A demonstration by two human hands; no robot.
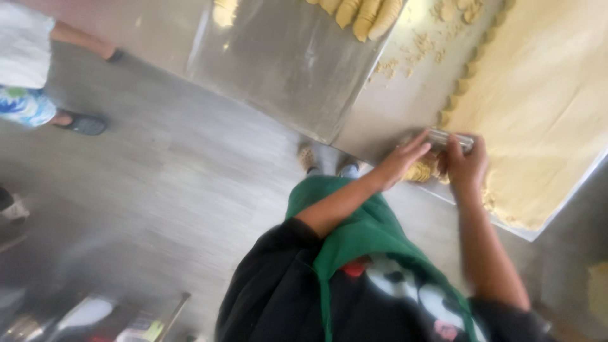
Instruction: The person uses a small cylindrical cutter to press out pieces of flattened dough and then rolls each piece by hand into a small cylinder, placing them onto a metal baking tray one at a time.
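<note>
Here both hands grip a metal cutter (451,139) at the dough (544,107) sheet's near edge: right hand (467,166) clasps it, left hand (400,161) steadies alongside.

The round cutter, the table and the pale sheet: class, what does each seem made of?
Round cutter: probably shiny metal; it glints. Table: likely brushed stainless steel, grey with dull reflections. Pale sheet: soft rolled dough, matte yellow, with scalloped cut edges.
</note>
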